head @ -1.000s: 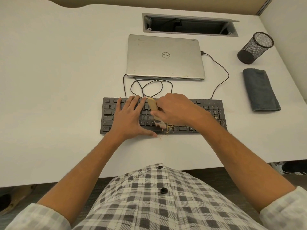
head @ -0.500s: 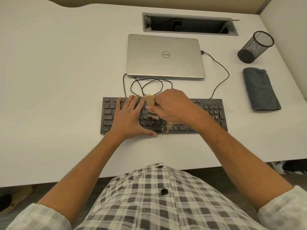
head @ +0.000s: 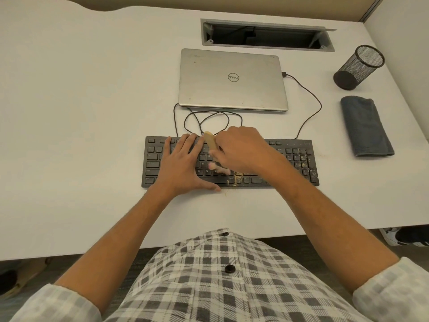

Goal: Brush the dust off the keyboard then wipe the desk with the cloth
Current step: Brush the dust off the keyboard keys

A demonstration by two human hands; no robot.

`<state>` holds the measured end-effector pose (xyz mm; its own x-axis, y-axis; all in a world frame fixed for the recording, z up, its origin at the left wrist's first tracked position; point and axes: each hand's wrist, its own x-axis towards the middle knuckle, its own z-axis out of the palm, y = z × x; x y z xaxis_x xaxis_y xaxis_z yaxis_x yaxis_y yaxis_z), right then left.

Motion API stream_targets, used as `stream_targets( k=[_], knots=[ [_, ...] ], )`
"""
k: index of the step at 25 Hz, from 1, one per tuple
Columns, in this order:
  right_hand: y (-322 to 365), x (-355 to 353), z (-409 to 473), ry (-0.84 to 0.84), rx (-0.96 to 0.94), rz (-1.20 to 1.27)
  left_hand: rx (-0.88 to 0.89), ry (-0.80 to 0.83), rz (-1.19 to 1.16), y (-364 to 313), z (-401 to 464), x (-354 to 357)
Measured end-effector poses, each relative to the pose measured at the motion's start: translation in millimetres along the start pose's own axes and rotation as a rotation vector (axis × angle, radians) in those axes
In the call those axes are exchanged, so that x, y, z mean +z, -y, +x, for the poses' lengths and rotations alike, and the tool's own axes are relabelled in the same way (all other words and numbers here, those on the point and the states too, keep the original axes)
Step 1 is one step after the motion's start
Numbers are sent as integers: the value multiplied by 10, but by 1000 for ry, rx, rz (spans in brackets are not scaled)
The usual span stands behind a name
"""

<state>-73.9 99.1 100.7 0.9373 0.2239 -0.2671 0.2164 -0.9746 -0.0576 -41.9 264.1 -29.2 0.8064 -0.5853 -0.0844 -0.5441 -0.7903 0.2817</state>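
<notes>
A black keyboard (head: 294, 159) lies across the middle of the white desk (head: 81, 112). Tan dust speckles its bottom row and its right-hand keys. My left hand (head: 183, 166) lies flat with spread fingers on the keyboard's left half. My right hand (head: 241, 149) grips a small brush with a pale wooden handle (head: 209, 140); its blurred bristles touch the lower middle keys. A folded grey cloth (head: 365, 126) lies on the desk, right of the keyboard, and neither hand touches it.
A shut silver laptop (head: 232, 80) sits behind the keyboard, with black cables (head: 311, 98) looping between them. A black mesh pen cup (head: 358, 66) lies tipped at the far right. A cable hatch (head: 267, 34) is open at the back. A little dust lies by the keyboard's front edge.
My right hand drew the brush up the keys half a second ago and has now brought the bristles back down toward the lower row. My left hand has stayed put.
</notes>
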Motion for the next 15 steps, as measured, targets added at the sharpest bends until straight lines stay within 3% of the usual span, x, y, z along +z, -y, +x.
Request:
stream_targets(
  k=[4, 9, 13, 15],
  knots=[
    [-59, 12, 14, -103, 33, -9, -3, 7, 1, -20, -8, -17],
    [-145, 135, 20, 6, 85, 241, -4, 18, -1, -16, -13, -27],
    [-163, 164, 22, -157, 187, 199, -5, 24, 11, -20, -10, -31],
    [-138, 190, 18, -115, 166, 230, -6, 20, 6, -19, -11, -31]
  ],
)
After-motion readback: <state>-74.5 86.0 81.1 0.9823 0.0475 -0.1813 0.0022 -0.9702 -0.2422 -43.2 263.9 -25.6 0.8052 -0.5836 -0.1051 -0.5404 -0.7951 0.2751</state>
